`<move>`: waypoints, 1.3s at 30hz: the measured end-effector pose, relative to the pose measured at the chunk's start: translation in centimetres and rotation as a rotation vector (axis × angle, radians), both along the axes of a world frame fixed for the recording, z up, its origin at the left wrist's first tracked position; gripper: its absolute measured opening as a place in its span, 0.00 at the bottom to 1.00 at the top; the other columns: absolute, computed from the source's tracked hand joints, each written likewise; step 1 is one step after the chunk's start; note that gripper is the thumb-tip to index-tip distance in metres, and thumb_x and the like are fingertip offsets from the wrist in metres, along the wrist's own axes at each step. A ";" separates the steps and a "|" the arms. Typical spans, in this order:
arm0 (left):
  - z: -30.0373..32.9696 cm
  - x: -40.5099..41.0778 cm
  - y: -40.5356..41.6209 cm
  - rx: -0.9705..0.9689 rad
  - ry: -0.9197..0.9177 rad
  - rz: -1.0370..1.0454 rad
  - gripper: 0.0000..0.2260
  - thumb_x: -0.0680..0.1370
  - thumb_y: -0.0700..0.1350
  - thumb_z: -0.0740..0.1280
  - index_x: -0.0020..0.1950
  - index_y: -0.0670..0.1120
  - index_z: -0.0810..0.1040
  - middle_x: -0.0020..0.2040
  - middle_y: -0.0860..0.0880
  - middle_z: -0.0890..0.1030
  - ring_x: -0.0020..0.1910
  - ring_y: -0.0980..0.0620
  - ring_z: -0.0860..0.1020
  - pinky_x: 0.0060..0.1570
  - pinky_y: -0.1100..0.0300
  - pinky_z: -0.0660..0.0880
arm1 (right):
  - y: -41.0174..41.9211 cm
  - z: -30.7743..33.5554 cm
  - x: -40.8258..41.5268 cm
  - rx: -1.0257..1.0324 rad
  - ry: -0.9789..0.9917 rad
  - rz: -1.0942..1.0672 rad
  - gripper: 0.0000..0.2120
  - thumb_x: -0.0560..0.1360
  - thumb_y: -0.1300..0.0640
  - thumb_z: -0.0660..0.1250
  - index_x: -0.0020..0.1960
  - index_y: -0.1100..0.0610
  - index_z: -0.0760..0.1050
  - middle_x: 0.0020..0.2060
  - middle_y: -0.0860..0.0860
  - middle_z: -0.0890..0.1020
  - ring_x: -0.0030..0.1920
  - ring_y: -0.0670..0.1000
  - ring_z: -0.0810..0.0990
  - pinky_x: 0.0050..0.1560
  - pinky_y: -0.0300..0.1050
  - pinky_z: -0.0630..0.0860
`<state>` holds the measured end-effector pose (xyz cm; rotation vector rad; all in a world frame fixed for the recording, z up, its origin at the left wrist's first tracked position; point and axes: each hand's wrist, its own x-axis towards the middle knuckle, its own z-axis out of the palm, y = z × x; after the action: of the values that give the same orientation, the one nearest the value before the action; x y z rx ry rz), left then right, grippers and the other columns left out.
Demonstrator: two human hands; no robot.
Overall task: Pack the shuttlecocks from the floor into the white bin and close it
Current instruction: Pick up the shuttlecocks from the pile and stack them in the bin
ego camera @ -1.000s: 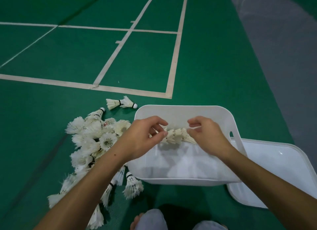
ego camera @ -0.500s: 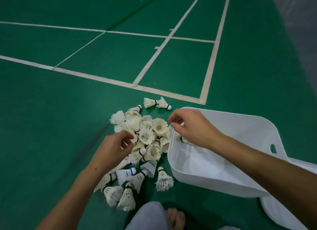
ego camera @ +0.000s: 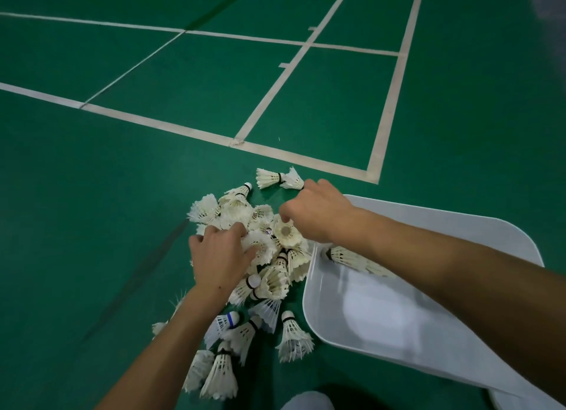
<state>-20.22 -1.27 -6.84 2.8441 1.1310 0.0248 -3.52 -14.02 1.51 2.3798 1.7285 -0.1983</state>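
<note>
A heap of white feather shuttlecocks [ego camera: 263,287] lies on the green floor, left of the white bin [ego camera: 309,311]. My left hand [ego camera: 219,256] lies on the heap's left side, fingers curled around the feathers of one shuttlecock [ego camera: 260,246]. My right hand [ego camera: 317,213] reaches across the bin's far-left corner, fingertips bent down at the rim of an upturned shuttlecock [ego camera: 286,233]; whether it grips is hidden. A nested row of shuttlecocks [ego camera: 352,258] lies inside the bin under my right forearm.
Two shuttlecocks [ego camera: 278,178] lie apart just beyond the heap. The bin's white lid [ego camera: 505,402] shows at the bottom right corner, behind the bin. White court lines [ego camera: 300,157] cross the floor farther out. My knee [ego camera: 306,402] is at the bottom edge.
My right hand has left the bin, where the nested row now lies, and moved left to the top of the heap. My left hand has pushed farther into the heap.
</note>
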 end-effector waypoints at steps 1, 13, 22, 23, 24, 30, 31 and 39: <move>-0.1 0.2 0.2 0.015 -0.015 -0.010 0.14 0.78 0.59 0.71 0.60 0.56 0.82 0.42 0.52 0.86 0.59 0.45 0.78 0.57 0.47 0.66 | 0.3 0.0 0.1 -0.027 0.060 -0.002 0.18 0.83 0.61 0.63 0.70 0.48 0.76 0.50 0.53 0.84 0.58 0.58 0.75 0.54 0.54 0.71; 1.0 -1.0 1.3 0.020 -0.253 -0.058 0.03 0.78 0.51 0.75 0.50 0.54 0.87 0.40 0.55 0.86 0.50 0.48 0.80 0.50 0.53 0.63 | 5.2 -0.7 2.1 -0.421 0.388 -0.013 0.27 0.82 0.69 0.55 0.80 0.57 0.67 0.78 0.52 0.72 0.75 0.56 0.72 0.74 0.52 0.71; 6.8 -1.5 -1.1 -0.081 -0.533 -0.017 0.05 0.78 0.51 0.75 0.48 0.51 0.85 0.41 0.55 0.85 0.48 0.50 0.76 0.51 0.48 0.72 | -0.1 4.1 0.4 0.112 0.555 -0.202 0.21 0.81 0.61 0.58 0.68 0.52 0.81 0.67 0.49 0.82 0.66 0.51 0.80 0.70 0.54 0.76; 7.5 -1.5 -1.7 -0.109 -0.576 -0.026 0.05 0.78 0.51 0.74 0.48 0.51 0.85 0.41 0.56 0.84 0.48 0.50 0.76 0.51 0.48 0.74 | -1.2 4.6 0.1 0.201 0.552 -0.223 0.20 0.81 0.59 0.58 0.66 0.51 0.82 0.65 0.48 0.84 0.63 0.51 0.82 0.66 0.54 0.79; 8.3 -1.4 -2.3 -0.131 -0.612 -0.038 0.05 0.79 0.51 0.74 0.48 0.50 0.84 0.41 0.56 0.83 0.47 0.50 0.76 0.50 0.47 0.75 | -2.3 5.0 -0.2 0.285 0.551 -0.242 0.19 0.81 0.57 0.58 0.65 0.50 0.83 0.62 0.48 0.85 0.59 0.51 0.84 0.62 0.53 0.81; 11.7 -0.6 -5.9 -0.165 -0.771 -0.164 0.03 0.79 0.46 0.74 0.50 0.49 0.82 0.41 0.56 0.79 0.41 0.50 0.79 0.43 0.45 0.79 | -8.3 6.0 -0.8 0.689 0.664 -0.412 0.14 0.80 0.46 0.71 0.64 0.49 0.84 0.56 0.40 0.86 0.55 0.36 0.83 0.61 0.39 0.77; 12.1 -0.4 -6.4 -0.172 -0.793 -0.191 0.03 0.80 0.45 0.74 0.50 0.48 0.82 0.41 0.55 0.80 0.39 0.51 0.80 0.42 0.46 0.80 | -9.1 5.9 -0.7 0.743 0.713 -0.460 0.14 0.79 0.48 0.73 0.62 0.49 0.85 0.53 0.40 0.87 0.53 0.35 0.83 0.59 0.37 0.78; 13.6 0.6 -9.5 -0.254 -0.872 -0.354 0.03 0.81 0.46 0.73 0.51 0.47 0.82 0.41 0.59 0.81 0.39 0.60 0.80 0.38 0.53 0.80 | -16.7 6.0 -0.8 1.013 1.000 -0.816 0.08 0.75 0.58 0.77 0.54 0.53 0.87 0.43 0.49 0.89 0.46 0.46 0.88 0.47 0.30 0.78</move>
<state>-19.58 -10.75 6.73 2.3166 0.4037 0.9119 -4.36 -30.70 7.48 4.1695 0.9644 -0.9437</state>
